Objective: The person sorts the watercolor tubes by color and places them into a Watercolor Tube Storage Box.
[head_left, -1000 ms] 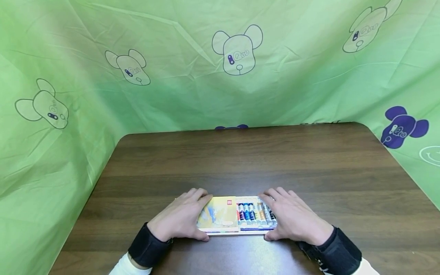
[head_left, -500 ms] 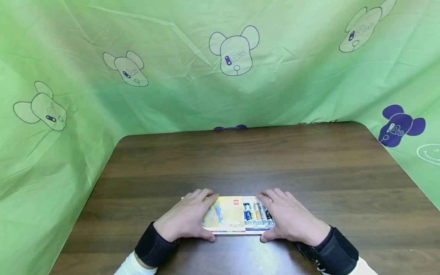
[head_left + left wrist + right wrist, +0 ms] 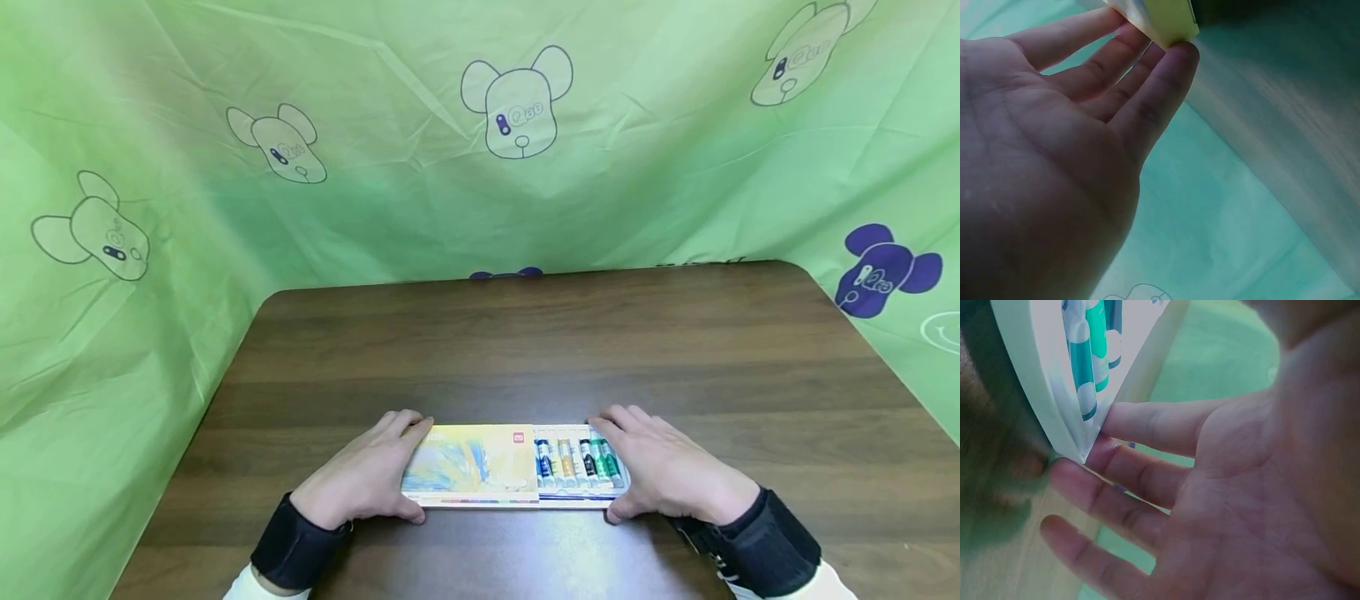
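Observation:
A flat paint set lies on the table, its yellow printed sleeve over the left part. Out of the sleeve's right side shows a white tray with several paint tubes in blue, ochre, black and green. My left hand holds the sleeve's left end, thumb at the near edge and fingers at the far one. At the tray's right end, my right hand holds on the same way. Both wrist views show fingertips against a box corner; the thumb contacts are hidden there.
The brown wooden table extends behind and to both sides of the box. A green cloth with bear-head drawings hangs around its far and side edges. Black bands wrap both wrists.
First the sleeve slid right over the tray, covering some tubes. Since then both hands have shifted outward to the box's ends, uncovering more of the sleeve and the green tubes at right.

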Demonstrator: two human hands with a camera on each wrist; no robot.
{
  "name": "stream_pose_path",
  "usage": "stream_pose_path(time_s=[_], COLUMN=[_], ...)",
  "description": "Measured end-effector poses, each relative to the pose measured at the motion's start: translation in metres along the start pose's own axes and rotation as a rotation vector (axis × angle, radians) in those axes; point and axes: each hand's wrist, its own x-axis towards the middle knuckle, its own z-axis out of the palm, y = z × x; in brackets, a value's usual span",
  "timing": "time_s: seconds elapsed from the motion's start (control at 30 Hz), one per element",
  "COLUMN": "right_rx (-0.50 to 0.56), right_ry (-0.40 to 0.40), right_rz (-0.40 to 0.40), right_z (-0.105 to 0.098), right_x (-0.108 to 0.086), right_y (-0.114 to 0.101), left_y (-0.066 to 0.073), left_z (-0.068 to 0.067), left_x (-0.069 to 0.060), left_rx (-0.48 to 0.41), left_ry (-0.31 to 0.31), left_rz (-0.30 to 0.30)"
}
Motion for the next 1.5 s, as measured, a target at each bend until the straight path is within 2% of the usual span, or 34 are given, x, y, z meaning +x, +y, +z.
stream_pose_path(time_s=[0.47, 0.8, 1.5], right_rx=[0.008, 0.000, -0.012], right_ry=[0.012, 0.039, 0.060], right_rz=[-0.012, -0.074, -0.087], right_z=[-0.001, 0.002, 0.002], right_x=[0.001, 0.001, 0.001], right_y=[-0.007, -0.007, -0.008], left_y=[0.004, 0.012, 0.031], left_z=[0.000, 0.000, 0.002], left_x=[0.006, 0.015, 0.031], left_rx=[0.036, 0.050, 0.126], left_ry=[0.028, 0.021, 0.018], left_rz=[0.060, 0.107, 0.165])
